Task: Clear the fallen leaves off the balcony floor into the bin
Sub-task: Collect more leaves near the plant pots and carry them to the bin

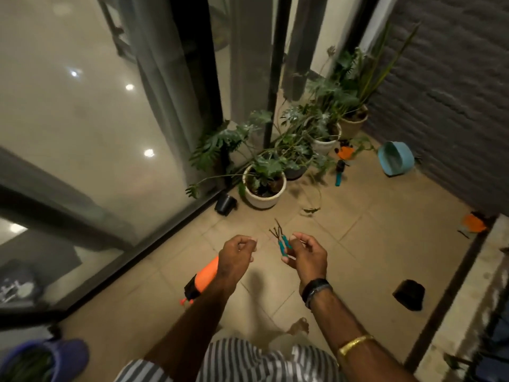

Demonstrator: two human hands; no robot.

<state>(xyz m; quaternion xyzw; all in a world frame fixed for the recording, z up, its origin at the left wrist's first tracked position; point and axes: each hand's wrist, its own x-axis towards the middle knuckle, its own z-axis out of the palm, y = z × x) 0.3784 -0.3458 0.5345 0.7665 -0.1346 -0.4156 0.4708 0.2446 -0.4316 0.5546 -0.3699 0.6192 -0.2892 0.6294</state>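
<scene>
- My left hand [238, 252] hangs over the tiled balcony floor [366, 244], its fingers [249, 242] loosely curled and holding nothing.
- My right hand [304, 253] is level with it and just beside it, fingers loosely curled too; whether they touch the teal-handled tools [282, 244] seen between my hands, or those lie on the floor beneath, I cannot tell.
- A curled leaf [310, 210] lies on the floor ahead of my hands, near the white pot [263, 198]; a brown leaf [298, 325] lies between my forearms.
- A light blue tub [395, 158] lies tipped on its side by the grey brick wall [454, 106], well apart from both leaves.
- An orange sprayer [202, 279] lies on the floor under my left forearm.
- A small black pot [409, 293] sits on the floor off to my right.
</scene>
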